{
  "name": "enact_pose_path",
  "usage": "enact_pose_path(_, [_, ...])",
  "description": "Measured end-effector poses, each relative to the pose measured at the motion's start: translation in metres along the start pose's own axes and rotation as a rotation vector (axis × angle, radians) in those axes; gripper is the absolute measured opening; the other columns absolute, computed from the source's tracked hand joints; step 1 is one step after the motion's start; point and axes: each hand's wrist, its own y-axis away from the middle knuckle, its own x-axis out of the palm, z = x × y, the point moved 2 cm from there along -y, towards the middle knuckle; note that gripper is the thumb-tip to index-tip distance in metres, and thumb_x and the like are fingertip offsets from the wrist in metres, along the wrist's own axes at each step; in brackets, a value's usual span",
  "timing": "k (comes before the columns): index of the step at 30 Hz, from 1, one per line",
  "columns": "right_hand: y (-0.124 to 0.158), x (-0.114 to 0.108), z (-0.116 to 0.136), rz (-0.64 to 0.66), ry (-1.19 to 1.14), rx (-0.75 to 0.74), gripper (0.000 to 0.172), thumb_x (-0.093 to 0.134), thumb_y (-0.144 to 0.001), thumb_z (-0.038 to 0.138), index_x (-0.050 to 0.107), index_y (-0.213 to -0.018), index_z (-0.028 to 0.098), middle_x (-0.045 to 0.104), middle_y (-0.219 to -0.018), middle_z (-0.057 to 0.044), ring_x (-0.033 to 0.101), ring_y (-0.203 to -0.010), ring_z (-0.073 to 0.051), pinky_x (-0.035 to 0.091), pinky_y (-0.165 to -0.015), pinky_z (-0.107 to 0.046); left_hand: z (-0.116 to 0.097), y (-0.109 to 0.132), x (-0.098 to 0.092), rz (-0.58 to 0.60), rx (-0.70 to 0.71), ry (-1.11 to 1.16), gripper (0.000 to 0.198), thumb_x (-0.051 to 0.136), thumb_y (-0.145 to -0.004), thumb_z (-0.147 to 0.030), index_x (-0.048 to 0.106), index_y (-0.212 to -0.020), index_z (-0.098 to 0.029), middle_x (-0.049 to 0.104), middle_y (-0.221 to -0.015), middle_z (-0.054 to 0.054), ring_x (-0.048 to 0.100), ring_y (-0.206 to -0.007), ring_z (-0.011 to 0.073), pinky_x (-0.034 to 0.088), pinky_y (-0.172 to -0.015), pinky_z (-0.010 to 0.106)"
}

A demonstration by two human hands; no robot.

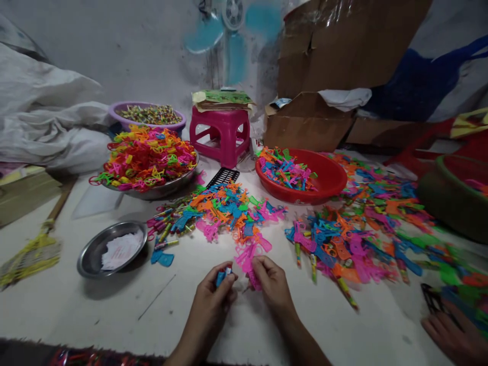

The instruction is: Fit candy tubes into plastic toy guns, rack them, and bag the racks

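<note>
My left hand (211,295) is closed on a small blue piece (220,278) with a white and red end; its exact kind is hard to make out. Just to the right, my right hand (274,285) pinches a pink plastic toy gun (247,258) between thumb and fingers. The two hands are close together but apart, low over the white table (183,317). Beyond them lies a loose pile of colourful toy guns (229,206). A second pile (335,244) spreads to the right, some guns having patterned tubes attached.
At left are a metal bowl with paper slips (84,264), a heaped basin of plastic pieces (148,157) and a yellow brush (34,254). Behind stand a pink stool (224,127), a red basin (331,175) and cartons (305,124). Another person's hand (453,330) is at lower right.
</note>
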Motion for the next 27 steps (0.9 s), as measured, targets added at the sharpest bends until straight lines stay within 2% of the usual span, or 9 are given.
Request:
enact_pose_path(4, [0.009, 0.013, -0.004, 0.128, 0.135, -0.083, 0.033, 0.05, -0.079, 0.045, 0.054, -0.063, 0.016, 0.045, -0.053, 0.004, 0.042, -0.05, -0.009, 0.035, -0.047, -0.019, -0.004, 0.003, -0.007, -0.056, 0.036, -0.022, 0.045, 0.072, -0.059, -0.041, 0.055, -0.092, -0.017, 0.036, -0.049, -0.011, 0.031, -0.039, 0.0022, 0.025, -0.039, 0.015])
enact_pose_path(7, [-0.004, 0.003, -0.003, 0.203, 0.323, -0.153, 0.032, 0.046, -0.081, 0.042, 0.061, -0.071, 0.016, 0.056, -0.062, 0.0, 0.051, -0.059, -0.013, 0.041, -0.056, -0.022, -0.012, -0.002, -0.015, -0.081, 0.043, -0.069, 0.042, 0.072, -0.058, -0.041, 0.055, -0.086, -0.016, 0.037, -0.048, -0.011, 0.029, -0.039, 0.0019, 0.024, -0.039, 0.015])
enact_pose_path(9, [-0.023, -0.016, 0.001, 0.084, 0.527, -0.24, 0.031, 0.047, -0.081, 0.041, 0.065, -0.082, 0.016, 0.063, -0.077, -0.005, 0.056, -0.072, -0.018, 0.044, -0.068, -0.029, -0.021, -0.008, -0.021, -0.125, 0.069, -0.115, 0.041, 0.072, -0.058, -0.041, 0.056, -0.085, -0.015, 0.038, -0.046, -0.011, 0.03, -0.038, 0.002, 0.023, -0.038, 0.014])
enact_pose_path(12, [-0.052, -0.045, 0.0, -0.212, 0.932, -0.349, 0.033, 0.051, -0.077, 0.039, 0.067, -0.093, 0.015, 0.063, -0.094, -0.012, 0.054, -0.089, -0.026, 0.04, -0.081, -0.039, -0.035, -0.016, -0.028, -0.197, 0.141, -0.152, 0.038, 0.072, -0.056, -0.043, 0.056, -0.076, -0.014, 0.036, -0.04, -0.011, 0.028, -0.035, 0.0022, 0.021, -0.036, 0.014])
enact_pose_path(16, [-0.066, -0.051, -0.016, -0.256, 1.187, -0.456, 0.03, 0.05, -0.078, 0.036, 0.067, -0.095, 0.018, 0.061, -0.101, -0.011, 0.051, -0.091, -0.027, 0.04, -0.08, -0.04, -0.049, -0.031, -0.032, -0.227, 0.203, -0.146, 0.037, 0.073, -0.054, -0.042, 0.049, -0.055, -0.015, 0.038, -0.034, -0.01, 0.028, -0.031, 0.0018, 0.018, -0.033, 0.014])
enact_pose_path(18, [-0.066, -0.046, -0.023, -0.224, 1.165, -0.519, 0.027, 0.047, -0.08, 0.032, 0.067, -0.093, 0.02, 0.061, -0.098, -0.009, 0.052, -0.089, -0.025, 0.04, -0.079, -0.037, -0.061, -0.05, -0.031, -0.241, 0.22, -0.089, 0.038, 0.074, -0.054, -0.04, 0.045, -0.05, -0.015, 0.038, -0.031, -0.009, 0.028, -0.028, 0.0018, 0.016, -0.031, 0.015])
enact_pose_path(21, [-0.066, -0.041, -0.027, -0.176, 1.103, -0.56, 0.023, 0.047, -0.08, 0.028, 0.067, -0.089, 0.02, 0.062, -0.091, -0.008, 0.053, -0.084, -0.022, 0.042, -0.076, -0.034, -0.098, -0.093, -0.026, -0.255, 0.296, 0.004, 0.033, 0.072, -0.059, -0.036, 0.046, -0.056, -0.016, 0.038, -0.035, -0.01, 0.03, -0.027, 0.0018, 0.016, -0.029, 0.014])
enact_pose_path(24, [-0.069, -0.044, -0.026, -0.161, 1.061, -0.557, 0.022, 0.047, -0.08, 0.027, 0.067, -0.088, 0.02, 0.062, -0.089, -0.007, 0.055, -0.083, -0.021, 0.043, -0.076, -0.033, -0.141, -0.136, -0.021, -0.259, 0.378, 0.088, 0.022, 0.069, -0.066, -0.028, 0.051, -0.071, -0.015, 0.049, -0.049, -0.008, 0.049, -0.038, 0.0036, 0.022, -0.031, 0.011])
enact_pose_path(27, [-0.072, -0.047, -0.024, -0.153, 1.044, -0.528, 0.023, 0.047, -0.08, 0.026, 0.067, -0.087, 0.019, 0.063, -0.088, -0.007, 0.055, -0.082, -0.021, 0.044, -0.076, -0.033, -0.159, -0.157, -0.024, -0.27, 0.388, 0.128, 0.015, 0.064, -0.071, -0.015, 0.052, -0.079, -0.014, 0.053, -0.056, -0.005, 0.058, -0.048, 0.0055, 0.029, -0.033, 0.009])
